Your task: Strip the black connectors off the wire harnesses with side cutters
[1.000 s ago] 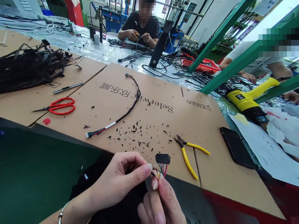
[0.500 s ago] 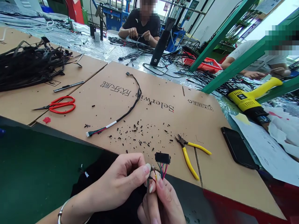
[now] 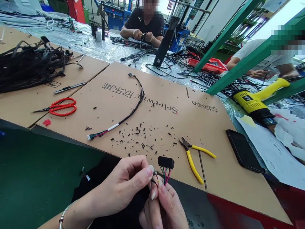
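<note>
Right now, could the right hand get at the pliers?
Probably yes: the pliers lie uncovered on the cardboard, ahead and right of the right hand, with nothing visible between. That hand pinches wires, though, so it would likely need to release them first.

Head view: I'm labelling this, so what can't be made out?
In the head view:
Lower run of the coloured wires: hidden by the right hand.
Whatever the left hand may pinch: hidden by the hand itself.
Left part of the black cable bundle: cut off by the picture's edge.
Marks on the white paper: too small to read.
</note>
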